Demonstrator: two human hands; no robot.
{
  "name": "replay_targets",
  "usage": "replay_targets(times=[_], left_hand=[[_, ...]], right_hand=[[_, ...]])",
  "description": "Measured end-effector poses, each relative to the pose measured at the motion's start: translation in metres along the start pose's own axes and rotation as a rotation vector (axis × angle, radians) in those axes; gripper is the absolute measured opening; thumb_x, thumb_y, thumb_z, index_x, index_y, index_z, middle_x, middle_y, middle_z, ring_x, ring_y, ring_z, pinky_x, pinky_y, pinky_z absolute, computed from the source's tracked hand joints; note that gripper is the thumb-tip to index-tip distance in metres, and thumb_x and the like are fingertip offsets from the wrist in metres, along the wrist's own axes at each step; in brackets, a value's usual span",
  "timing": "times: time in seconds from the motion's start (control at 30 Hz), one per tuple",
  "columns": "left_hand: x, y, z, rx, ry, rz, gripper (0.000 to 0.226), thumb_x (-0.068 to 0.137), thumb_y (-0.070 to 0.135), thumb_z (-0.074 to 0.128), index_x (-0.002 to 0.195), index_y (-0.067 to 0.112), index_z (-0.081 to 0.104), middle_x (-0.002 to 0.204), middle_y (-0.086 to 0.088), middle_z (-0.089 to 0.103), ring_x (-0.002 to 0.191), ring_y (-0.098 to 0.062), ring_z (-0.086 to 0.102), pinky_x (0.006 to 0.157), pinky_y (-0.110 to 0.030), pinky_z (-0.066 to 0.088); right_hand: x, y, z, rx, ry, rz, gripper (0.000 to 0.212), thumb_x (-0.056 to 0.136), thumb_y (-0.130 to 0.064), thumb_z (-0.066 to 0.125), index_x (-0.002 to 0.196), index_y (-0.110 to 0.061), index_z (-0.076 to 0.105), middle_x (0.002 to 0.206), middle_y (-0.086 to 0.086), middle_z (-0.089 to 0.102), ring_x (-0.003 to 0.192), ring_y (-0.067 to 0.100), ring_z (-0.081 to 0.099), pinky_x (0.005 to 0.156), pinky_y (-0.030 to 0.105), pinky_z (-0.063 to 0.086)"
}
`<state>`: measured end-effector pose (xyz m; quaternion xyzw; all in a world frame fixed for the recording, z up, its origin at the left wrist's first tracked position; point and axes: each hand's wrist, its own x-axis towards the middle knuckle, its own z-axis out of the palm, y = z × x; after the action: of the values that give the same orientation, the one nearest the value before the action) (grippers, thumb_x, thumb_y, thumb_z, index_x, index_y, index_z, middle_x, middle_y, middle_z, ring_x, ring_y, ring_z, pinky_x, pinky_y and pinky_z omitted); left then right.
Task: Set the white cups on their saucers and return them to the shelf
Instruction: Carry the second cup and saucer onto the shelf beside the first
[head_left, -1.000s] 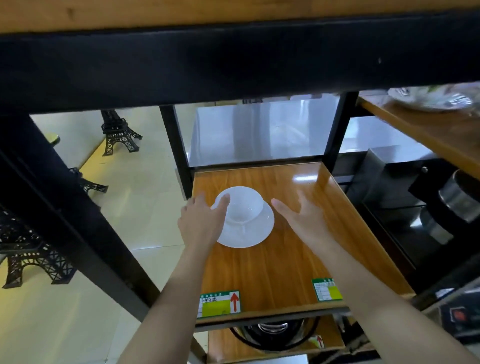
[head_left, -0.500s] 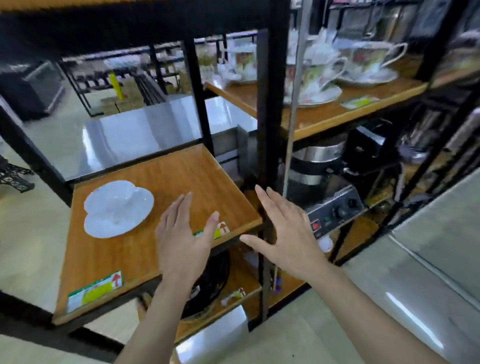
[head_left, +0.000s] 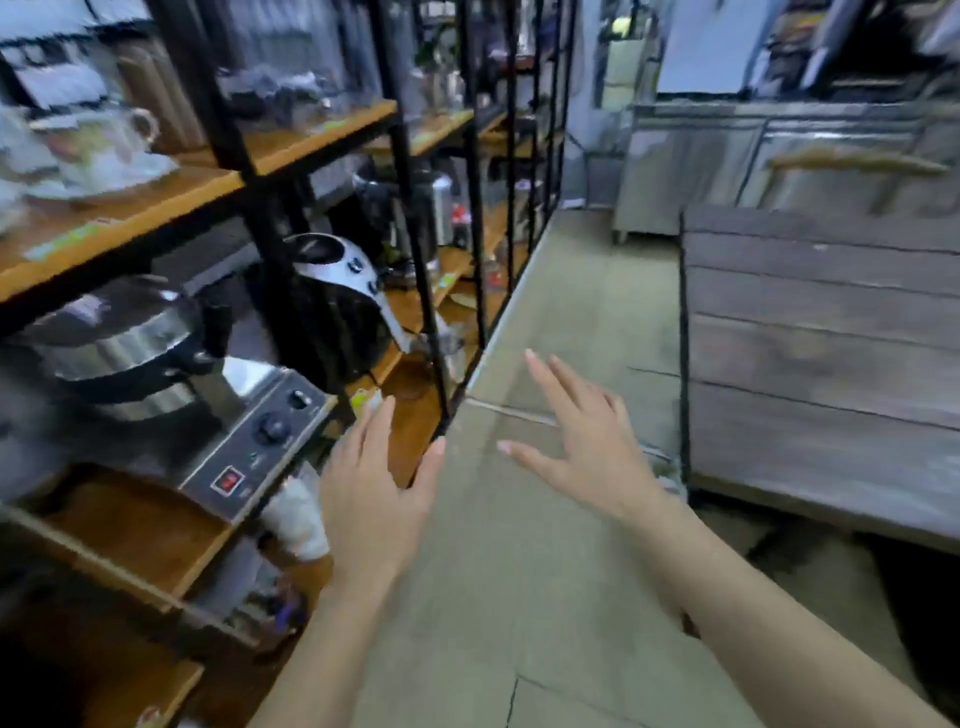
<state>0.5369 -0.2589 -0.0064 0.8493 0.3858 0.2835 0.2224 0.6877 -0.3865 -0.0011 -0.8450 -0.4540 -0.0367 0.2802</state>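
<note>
Both hands, left (head_left: 376, 499) and right (head_left: 589, 447), hang open and empty between shelf (head_left: 119, 218) and table (head_left: 821, 332). No white cup shows. Likely fetching another cup; next, locate one.

- We count two bare hands, lower centre: left hand (head_left: 376, 499), right hand (head_left: 592, 447), both spread and holding nothing.
- One wooden table (head_left: 821, 353), right of frame.
- One control-panel appliance (head_left: 249, 441) with two knobs, left.
- One black-and-white appliance (head_left: 332, 306), centre left.
- One patterned cup (head_left: 104, 140) that we can make out, upper left; blurred, so no firm count there.
</note>
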Motion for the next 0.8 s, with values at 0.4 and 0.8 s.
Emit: replay_targets(times=[0.4,0.8], left_hand=[[0.024,0.209,0.199,-0.272,-0.367,0.292,0.094,0.067,0.069,0.037,0.142,0.012,0.04,0.141,-0.012,0.051,0.13,-0.029,0.046,0.105,-0.037,0.034],[0.013,0.4,0.356,-0.308,-0.701,0.426,0.067,0.086,0.051,0.054,0.143,0.022,0.037,0.149,0.002,0.041,0.137,-0.018,0.037,0.11,-0.034,0.029]], right_hand=[[-0.052,0.229,-0.128,-0.139,0.261,0.414,0.086,0.077,-0.068,0.042,0.149,-0.032,0.013,0.153,0.001,0.034,0.144,0.015,0.023,0.108,0.038,0.024],[-0.1,0.42,-0.222,-0.212,0.287,0.836,0.095,0.068,-0.077,0.031,0.149,-0.029,0.017,0.153,-0.001,0.035,0.14,0.016,0.032,0.105,0.04,0.031]])
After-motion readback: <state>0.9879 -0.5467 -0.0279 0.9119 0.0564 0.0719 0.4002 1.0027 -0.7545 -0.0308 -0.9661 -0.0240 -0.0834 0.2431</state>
